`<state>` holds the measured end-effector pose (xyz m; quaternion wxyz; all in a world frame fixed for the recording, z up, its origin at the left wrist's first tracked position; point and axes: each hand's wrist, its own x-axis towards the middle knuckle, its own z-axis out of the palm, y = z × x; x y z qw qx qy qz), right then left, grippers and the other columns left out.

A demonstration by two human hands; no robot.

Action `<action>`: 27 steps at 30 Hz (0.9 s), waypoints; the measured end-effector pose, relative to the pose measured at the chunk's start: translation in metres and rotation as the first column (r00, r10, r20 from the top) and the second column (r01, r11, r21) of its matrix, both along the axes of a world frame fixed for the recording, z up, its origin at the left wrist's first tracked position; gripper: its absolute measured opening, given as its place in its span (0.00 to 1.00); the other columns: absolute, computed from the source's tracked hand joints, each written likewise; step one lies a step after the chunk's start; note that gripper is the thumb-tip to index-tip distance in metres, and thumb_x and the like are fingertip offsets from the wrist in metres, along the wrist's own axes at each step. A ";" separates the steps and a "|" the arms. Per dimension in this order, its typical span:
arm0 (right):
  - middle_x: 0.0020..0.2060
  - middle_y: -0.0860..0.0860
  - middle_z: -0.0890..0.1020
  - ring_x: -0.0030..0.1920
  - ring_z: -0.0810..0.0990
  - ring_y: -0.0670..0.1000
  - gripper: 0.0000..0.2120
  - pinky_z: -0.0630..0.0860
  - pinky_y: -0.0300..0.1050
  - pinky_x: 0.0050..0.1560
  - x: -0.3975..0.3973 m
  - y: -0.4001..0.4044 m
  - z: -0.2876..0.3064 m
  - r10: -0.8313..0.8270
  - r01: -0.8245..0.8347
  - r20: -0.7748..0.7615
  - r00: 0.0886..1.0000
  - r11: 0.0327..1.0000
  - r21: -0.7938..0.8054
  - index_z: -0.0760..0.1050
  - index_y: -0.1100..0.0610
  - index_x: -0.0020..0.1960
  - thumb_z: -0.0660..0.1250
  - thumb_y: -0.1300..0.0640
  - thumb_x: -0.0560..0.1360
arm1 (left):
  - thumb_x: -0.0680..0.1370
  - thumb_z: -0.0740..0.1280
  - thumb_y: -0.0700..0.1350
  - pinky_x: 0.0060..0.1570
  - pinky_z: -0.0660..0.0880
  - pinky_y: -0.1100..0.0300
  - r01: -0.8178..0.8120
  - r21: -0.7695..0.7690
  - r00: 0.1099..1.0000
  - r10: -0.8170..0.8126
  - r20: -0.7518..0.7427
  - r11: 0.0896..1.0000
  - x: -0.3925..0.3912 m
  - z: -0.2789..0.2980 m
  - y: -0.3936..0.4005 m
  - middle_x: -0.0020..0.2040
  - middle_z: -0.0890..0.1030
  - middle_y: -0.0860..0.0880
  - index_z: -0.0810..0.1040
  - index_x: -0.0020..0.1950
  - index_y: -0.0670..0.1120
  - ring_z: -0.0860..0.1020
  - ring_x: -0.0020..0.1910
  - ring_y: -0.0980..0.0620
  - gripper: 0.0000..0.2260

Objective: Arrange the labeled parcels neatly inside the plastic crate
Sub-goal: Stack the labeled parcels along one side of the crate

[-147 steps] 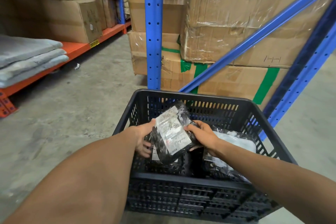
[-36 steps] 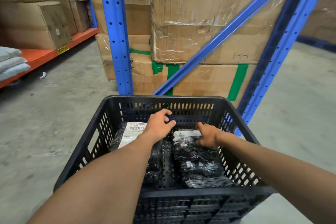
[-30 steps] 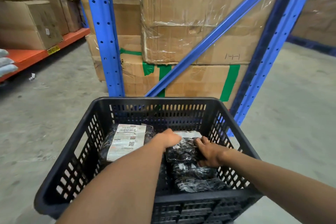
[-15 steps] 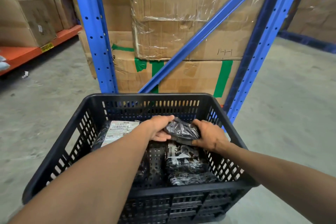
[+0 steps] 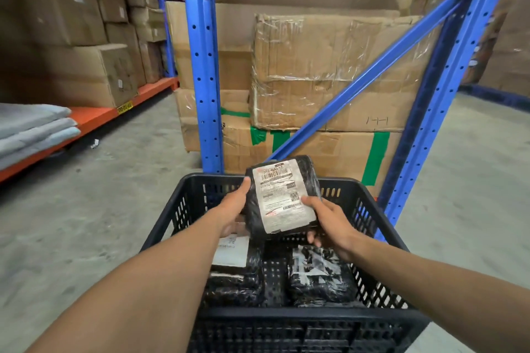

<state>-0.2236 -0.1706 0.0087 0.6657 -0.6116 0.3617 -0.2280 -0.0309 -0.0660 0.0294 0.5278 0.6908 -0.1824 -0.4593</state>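
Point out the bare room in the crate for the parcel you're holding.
Both hands, left and right, hold the labeled parcel above the crate. A bare strip of floor runs between the left stack and right stack. The near half is crowded; the far end is hidden.

labeled parcel (image 5: 282, 195) now raised above crate (image 5: 401, 249), label facing up, gripped by left hand (image 5: 233, 210) and right hand (image 5: 329, 223)
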 end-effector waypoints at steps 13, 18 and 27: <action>0.46 0.54 0.79 0.25 0.76 0.49 0.37 0.76 0.39 0.20 0.084 0.056 -0.015 0.289 -0.307 -0.509 0.811 0.950 0.050 0.67 0.63 0.70 0.55 0.32 0.78 | 0.78 0.60 0.61 0.65 0.73 0.48 -0.197 0.175 0.901 0.108 0.421 0.965 0.065 -0.036 0.049 0.60 0.81 0.43 0.78 0.65 0.43 0.79 0.59 0.42 0.26; 0.39 0.55 0.84 0.36 0.87 0.56 0.39 0.85 0.51 0.38 0.093 0.054 -0.024 0.146 -0.432 -0.713 0.686 0.870 -0.237 0.75 0.63 0.57 0.50 0.28 0.76 | 0.80 0.59 0.58 0.65 0.72 0.50 -0.109 0.230 0.919 0.010 0.395 0.967 0.072 -0.047 0.056 0.61 0.81 0.44 0.77 0.66 0.45 0.79 0.59 0.44 0.23; 0.44 0.57 0.79 0.36 0.81 0.56 0.37 0.79 0.46 0.22 0.074 0.028 -0.022 0.169 -0.408 -0.654 0.737 0.883 -0.232 0.66 0.56 0.63 0.49 0.25 0.74 | 0.80 0.60 0.52 0.67 0.68 0.46 -0.339 0.273 0.582 -0.027 0.813 0.900 0.042 -0.034 0.028 0.71 0.68 0.44 0.64 0.75 0.50 0.70 0.69 0.42 0.24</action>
